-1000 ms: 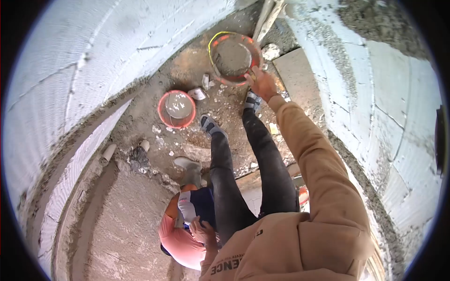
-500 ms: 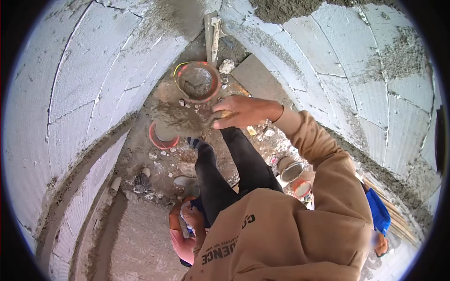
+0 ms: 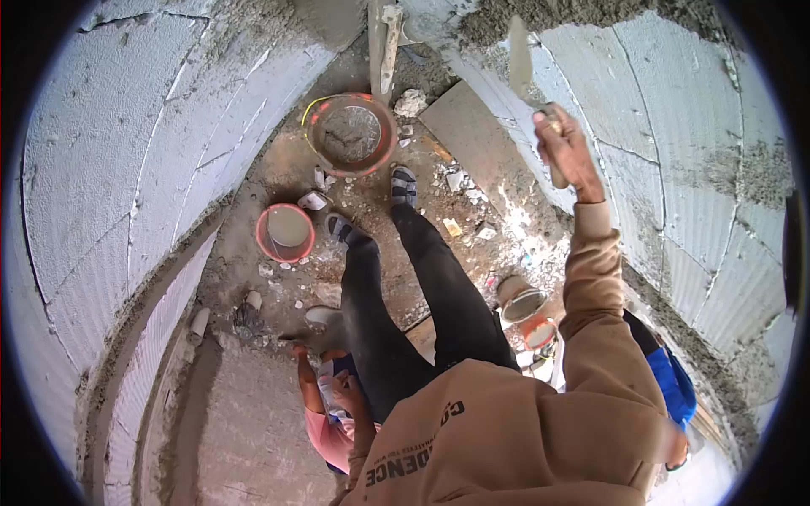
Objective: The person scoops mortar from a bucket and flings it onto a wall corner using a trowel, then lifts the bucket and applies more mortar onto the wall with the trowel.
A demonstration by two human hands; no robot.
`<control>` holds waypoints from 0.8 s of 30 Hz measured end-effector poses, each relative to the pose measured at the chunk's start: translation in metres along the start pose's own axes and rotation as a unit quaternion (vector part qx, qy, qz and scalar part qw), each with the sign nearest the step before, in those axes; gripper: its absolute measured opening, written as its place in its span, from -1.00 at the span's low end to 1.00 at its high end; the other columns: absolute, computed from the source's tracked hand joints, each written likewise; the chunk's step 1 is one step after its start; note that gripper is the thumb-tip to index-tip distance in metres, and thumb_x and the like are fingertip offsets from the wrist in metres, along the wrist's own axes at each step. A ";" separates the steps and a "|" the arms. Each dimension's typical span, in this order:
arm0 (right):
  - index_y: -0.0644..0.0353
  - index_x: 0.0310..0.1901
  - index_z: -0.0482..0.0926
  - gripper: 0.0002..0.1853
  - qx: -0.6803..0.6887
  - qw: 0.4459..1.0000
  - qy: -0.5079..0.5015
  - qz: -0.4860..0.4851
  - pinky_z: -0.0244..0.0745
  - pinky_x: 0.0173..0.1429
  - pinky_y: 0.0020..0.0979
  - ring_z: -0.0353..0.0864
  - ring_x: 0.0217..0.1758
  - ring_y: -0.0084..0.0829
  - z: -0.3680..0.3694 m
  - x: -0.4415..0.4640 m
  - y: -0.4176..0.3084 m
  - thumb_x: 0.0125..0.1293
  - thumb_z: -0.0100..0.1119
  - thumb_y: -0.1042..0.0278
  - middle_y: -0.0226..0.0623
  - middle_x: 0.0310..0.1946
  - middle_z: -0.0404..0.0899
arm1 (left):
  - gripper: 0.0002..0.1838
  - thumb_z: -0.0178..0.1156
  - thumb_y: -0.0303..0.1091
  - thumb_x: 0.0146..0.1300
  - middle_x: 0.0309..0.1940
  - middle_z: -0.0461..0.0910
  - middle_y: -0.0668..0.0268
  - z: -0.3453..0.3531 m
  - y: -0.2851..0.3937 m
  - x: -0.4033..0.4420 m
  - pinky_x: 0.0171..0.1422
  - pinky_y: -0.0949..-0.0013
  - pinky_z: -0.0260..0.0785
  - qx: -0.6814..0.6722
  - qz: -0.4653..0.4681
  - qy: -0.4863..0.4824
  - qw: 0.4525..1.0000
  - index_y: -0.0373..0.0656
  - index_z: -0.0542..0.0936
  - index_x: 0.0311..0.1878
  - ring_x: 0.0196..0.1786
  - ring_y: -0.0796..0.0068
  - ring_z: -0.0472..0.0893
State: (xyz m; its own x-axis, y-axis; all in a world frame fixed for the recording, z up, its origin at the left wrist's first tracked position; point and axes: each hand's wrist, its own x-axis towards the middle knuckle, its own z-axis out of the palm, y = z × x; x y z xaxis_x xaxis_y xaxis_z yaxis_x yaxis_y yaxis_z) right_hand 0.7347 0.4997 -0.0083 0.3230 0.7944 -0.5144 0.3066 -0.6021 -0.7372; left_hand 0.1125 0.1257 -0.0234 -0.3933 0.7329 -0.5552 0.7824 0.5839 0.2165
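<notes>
My right hand point(image 3: 570, 150) is closed around the handle of a trowel point(image 3: 521, 61), raised in front of the right-hand block wall point(image 3: 620, 93). The narrow grey blade points up, close to the rough wet mortar point(image 3: 557, 15) along the wall's upper part. Whether the blade touches the wall, I cannot tell. Low at my left side is my left hand point(image 3: 346, 395), small in view and overlapping a person in pink; its fingers are unclear. On the floor past my feet stand a wide basin of mortar point(image 3: 393, 143) and a smaller red bucket point(image 3: 261, 239) with grey mix.
A person in a pink shirt point(image 3: 319, 434) is low at my left; another person in blue point(image 3: 672, 384) is at the right. Two more buckets, one tan point(image 3: 511, 291), stand by my right leg. Rubble, a flat board point(image 3: 472, 126) and an upright timber point(image 3: 376, 51) lie around the corner.
My right hand has swung up and right with the trowel, from above the floor buckets to the right wall. The blurred grey mass over the small bucket is gone from there.
</notes>
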 end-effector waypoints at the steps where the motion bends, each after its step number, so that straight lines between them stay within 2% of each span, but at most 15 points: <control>1: 0.02 -0.18 0.50 -0.81 0.053 0.998 -0.043 0.004 0.31 -0.61 -0.55 0.28 -0.62 -0.70 0.021 0.005 0.024 0.61 0.01 0.16 -0.58 -0.56 0.35 | -0.83 0.24 -0.48 0.21 -0.19 0.74 0.09 -0.004 0.003 -0.001 0.03 0.16 0.59 0.000 0.004 0.000 1.000 -0.31 0.68 -0.16 -0.12 0.10 0.74; 3: 0.00 -0.12 0.44 -0.91 -0.097 0.991 -0.085 0.026 0.28 -0.49 -0.50 0.16 -0.58 -0.64 0.083 0.023 0.059 0.56 -0.04 0.26 -0.57 -0.56 0.20 | -0.83 0.23 -0.50 0.22 -0.19 0.74 0.09 -0.004 0.028 0.018 0.04 0.18 0.59 -0.004 0.016 0.005 1.000 -0.32 0.68 -0.15 -0.12 0.11 0.74; 4: 0.06 -0.09 0.44 -0.88 -0.193 0.976 -0.099 0.012 0.46 -0.39 -0.20 0.44 -0.56 -0.36 0.118 0.040 0.092 0.51 0.01 0.24 -0.37 -0.53 0.42 | -0.84 0.23 -0.50 0.22 -0.19 0.74 0.09 -0.004 0.038 0.030 0.04 0.18 0.58 -0.016 0.005 0.002 1.000 -0.32 0.68 -0.15 -0.12 0.11 0.74; 5: 0.15 -0.02 0.44 -0.76 -0.245 0.964 -0.058 -0.091 0.53 -0.16 0.11 0.68 -0.31 0.09 0.154 0.041 0.102 0.46 0.06 0.18 -0.05 -0.35 0.64 | -0.84 0.24 -0.51 0.23 -0.20 0.74 0.09 -0.009 0.046 0.038 0.05 0.18 0.58 -0.022 -0.009 -0.003 1.000 -0.32 0.68 -0.14 -0.12 0.12 0.74; 6: 0.22 0.07 0.43 -0.68 -0.264 0.958 -0.077 -0.084 0.52 0.02 0.22 0.64 -0.04 0.34 0.192 0.053 0.127 0.44 0.04 0.18 0.18 -0.09 0.67 | -0.84 0.24 -0.51 0.24 -0.20 0.74 0.09 -0.012 0.051 0.049 0.05 0.18 0.58 -0.028 -0.022 -0.007 0.999 -0.31 0.68 -0.14 -0.11 0.12 0.73; 8: 0.29 0.16 0.46 -0.62 -0.356 0.928 -0.059 -0.092 0.61 0.07 0.14 0.72 -0.06 0.20 0.262 0.074 0.173 0.42 0.00 0.25 0.15 -0.03 0.66 | -0.84 0.24 -0.50 0.25 -0.19 0.74 0.08 -0.009 0.057 0.073 0.07 0.16 0.57 -0.025 -0.021 -0.009 0.999 -0.32 0.67 -0.13 -0.11 0.14 0.73; 12: 0.29 0.20 0.48 -0.63 -0.484 0.871 -0.031 -0.071 0.65 0.05 0.02 0.76 -0.03 0.04 0.362 0.133 0.235 0.46 -0.03 0.31 0.03 0.04 0.66 | -0.84 0.26 -0.49 0.26 -0.18 0.73 0.07 -0.002 0.029 0.098 0.08 0.15 0.57 0.018 -0.038 -0.044 0.998 -0.33 0.67 -0.12 -0.10 0.15 0.72; 14: 0.27 0.23 0.48 -0.62 -0.516 0.856 0.000 -0.043 0.67 0.05 -0.04 0.77 -0.02 -0.04 0.407 0.167 0.260 0.48 -0.06 0.32 -0.01 0.01 0.67 | -0.83 0.25 -0.49 0.26 -0.18 0.73 0.07 -0.002 -0.002 0.089 0.06 0.16 0.57 0.003 -0.095 -0.052 0.994 -0.33 0.67 -0.11 -0.11 0.14 0.72; 17: 0.31 0.26 0.48 -0.56 -0.470 0.882 -0.036 0.010 0.65 0.10 0.01 0.76 -0.02 0.04 0.490 0.202 0.312 0.47 -0.01 0.22 0.07 0.01 0.68 | -0.81 0.23 -0.47 0.27 -0.18 0.73 0.07 -0.003 -0.025 0.082 0.03 0.18 0.58 -0.014 -0.158 -0.050 0.986 -0.33 0.68 -0.10 -0.13 0.15 0.72; 19: 0.35 0.27 0.47 -0.49 -0.422 0.896 -0.134 -0.038 0.63 0.14 0.05 0.75 -0.01 0.09 0.525 0.222 0.337 0.46 0.05 0.13 0.10 0.00 0.69 | -0.81 0.22 -0.46 0.28 -0.19 0.73 0.07 -0.003 -0.026 0.083 0.01 0.19 0.58 -0.012 -0.173 -0.053 0.983 -0.33 0.68 -0.10 -0.14 0.15 0.73; 21: 0.32 0.22 0.50 -0.44 -0.279 0.946 -0.163 0.000 0.57 0.18 0.15 0.70 0.01 0.22 0.509 0.212 0.324 0.41 0.16 -0.02 0.15 -0.08 0.71 | -0.80 0.20 -0.45 0.28 -0.19 0.73 0.07 -0.013 -0.023 0.083 0.01 0.19 0.58 0.002 -0.167 -0.069 0.983 -0.33 0.68 -0.11 -0.15 0.16 0.73; 24: 0.26 0.12 0.55 -0.49 -0.218 0.971 -0.086 -0.046 0.61 0.04 0.12 0.72 -0.06 0.20 0.454 0.156 0.290 0.42 0.21 -0.05 0.17 -0.19 0.71 | -0.73 0.18 -0.47 0.28 -0.14 0.70 0.06 -0.027 -0.015 0.098 0.08 0.24 0.57 0.023 -0.156 -0.118 0.980 -0.37 0.66 -0.01 -0.10 0.25 0.71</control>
State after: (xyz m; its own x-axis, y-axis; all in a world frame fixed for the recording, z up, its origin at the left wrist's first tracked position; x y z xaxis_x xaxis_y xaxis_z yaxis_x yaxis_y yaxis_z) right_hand 0.4674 0.4858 -0.5018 0.1338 0.8261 -0.5474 0.6890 -0.4746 -0.5477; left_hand 0.0493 0.1985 -0.0599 -0.4989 0.4169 -0.7598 0.6646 0.7467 -0.0267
